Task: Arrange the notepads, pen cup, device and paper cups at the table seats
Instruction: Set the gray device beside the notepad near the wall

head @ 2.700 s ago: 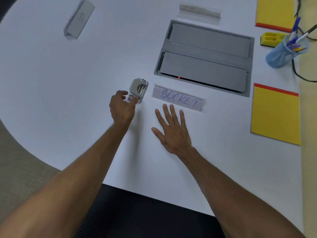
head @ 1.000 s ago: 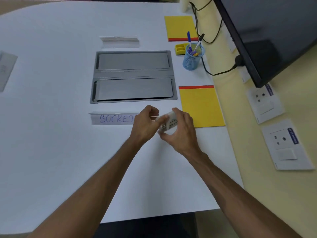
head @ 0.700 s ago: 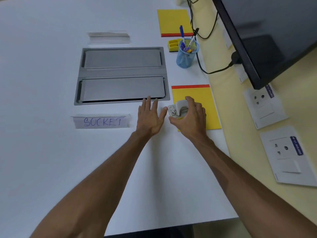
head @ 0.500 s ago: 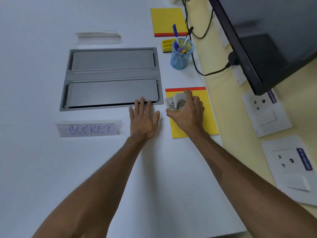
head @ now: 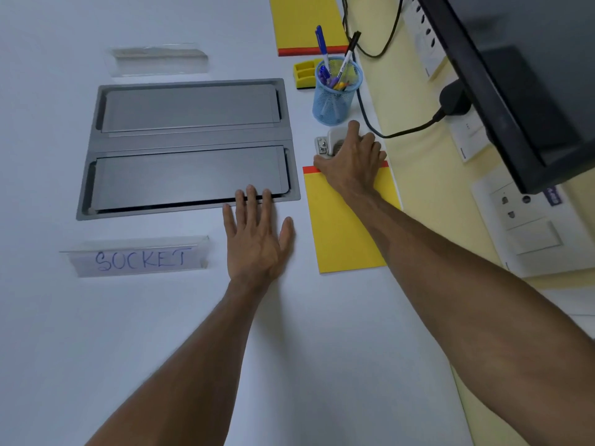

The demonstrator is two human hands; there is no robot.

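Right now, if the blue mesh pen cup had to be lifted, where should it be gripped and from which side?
Grip the blue mesh pen cup around its lower wall, from the near-left. Pens stick out above the rim, the black cable runs along its right, and the right hand with the small device sits just in front.

A grey recessed socket panel [head: 190,146] sits mid-tabletop, with a clear "SOCKET" label stand [head: 138,257] toward the near edge and a black monitor [head: 521,75] beyond the right edge.

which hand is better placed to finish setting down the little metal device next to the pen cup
The right hand: it already grips the device, just below the pen cup. The left hand lies flat on the table, farther away.
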